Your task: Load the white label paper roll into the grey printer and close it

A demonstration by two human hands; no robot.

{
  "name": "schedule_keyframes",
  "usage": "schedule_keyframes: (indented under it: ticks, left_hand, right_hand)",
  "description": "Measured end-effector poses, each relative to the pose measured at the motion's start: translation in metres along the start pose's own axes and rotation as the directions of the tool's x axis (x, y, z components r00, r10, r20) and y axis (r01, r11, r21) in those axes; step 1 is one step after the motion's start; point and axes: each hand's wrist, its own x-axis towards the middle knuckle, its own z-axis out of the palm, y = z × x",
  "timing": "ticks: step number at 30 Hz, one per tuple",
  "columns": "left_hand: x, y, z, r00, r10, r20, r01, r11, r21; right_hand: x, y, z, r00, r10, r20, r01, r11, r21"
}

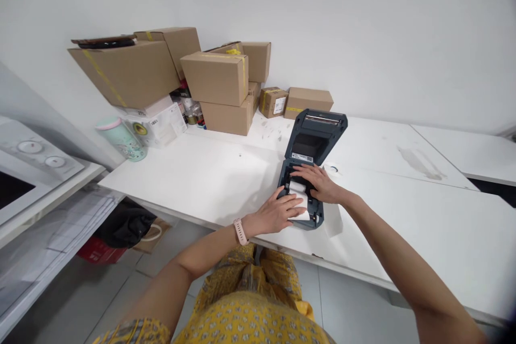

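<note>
A dark grey label printer (316,224) stands on the white table near its front edge, its lid (318,134) swung up and back. Inside lies a white paper roll (297,187), with a strip of its paper (303,214) running toward the front of the printer. My left hand (276,214) rests across this strip, fingers stretched out over the paper and the printer's left edge. My right hand (321,184) reaches into the printer from the right, fingers extended above the roll; the fingertips' exact contact is partly hidden.
Several cardboard boxes (215,78) are stacked at the back left, with two smaller ones (308,101) behind the printer. A mint tumbler (123,140) stands by a white box (165,124). A microwave (40,156) is at far left. White paper (332,219) lies right of the printer.
</note>
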Motion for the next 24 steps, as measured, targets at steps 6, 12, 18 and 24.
schedule_keyframes:
  ticks: [6, 12, 18, 24]
  left_hand:
    - [0.003, 0.001, -0.007, 1.000, -0.003, 0.029, 0.003, 1.000, -0.025]
    - [0.008, 0.001, -0.014, 0.998, -0.002, 0.068, 0.006, 0.999, -0.053]
    - [0.010, -0.002, -0.010, 0.998, 0.023, 0.054, -0.018, 0.995, -0.094]
    - [0.008, 0.003, -0.008, 0.998, 0.017, 0.053, -0.013, 0.997, -0.073]
  right_hand:
    - [-0.004, 0.004, -0.001, 0.997, 0.050, 0.065, -0.053, 0.997, 0.049]
    - [-0.006, 0.002, 0.001, 0.997, 0.063, 0.036, -0.066, 0.995, 0.077]
    - [-0.010, 0.008, 0.005, 0.998, 0.069, 0.002, -0.069, 0.994, 0.090]
    - [-0.012, 0.007, 0.008, 0.995, 0.098, -0.007, -0.096, 0.989, 0.110]
